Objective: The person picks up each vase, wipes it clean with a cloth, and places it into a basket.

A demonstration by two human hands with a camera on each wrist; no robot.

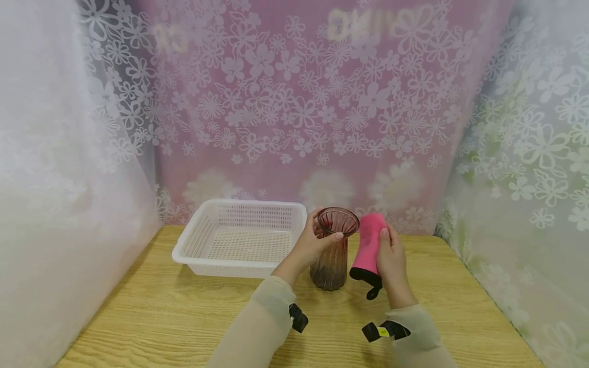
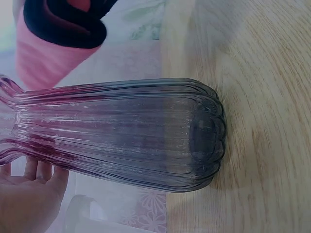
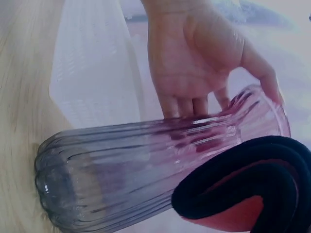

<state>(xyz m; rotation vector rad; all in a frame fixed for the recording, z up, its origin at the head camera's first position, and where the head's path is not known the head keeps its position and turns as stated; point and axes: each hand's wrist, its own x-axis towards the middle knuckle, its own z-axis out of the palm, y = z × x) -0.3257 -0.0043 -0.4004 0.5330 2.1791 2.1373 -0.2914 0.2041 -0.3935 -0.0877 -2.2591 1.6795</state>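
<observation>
**Left hand (image 1: 309, 244) grips ribbed pink-to-grey glass vase (image 1: 329, 270); right hand (image 1: 392, 258) grips black-trimmed pink fabric mitt (image 1: 369, 243)**

The vase, long axis near vertical, is between the hands, left nearer, toward the yellow wooden table's (image 1: 193, 317) back edge, beside a white perforated plastic basket (image 1: 225, 268).

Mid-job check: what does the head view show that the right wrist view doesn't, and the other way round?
Only the head view shows the right hand gripping the pink mitt, the inside of the white basket, and the black wrist devices.

Only the right wrist view shows the palm of the left hand and a close, end-on look at the mitt's folded black cuff.

Both share the left hand holding the vase by its upper part, plus some of the mitt and basket.
</observation>
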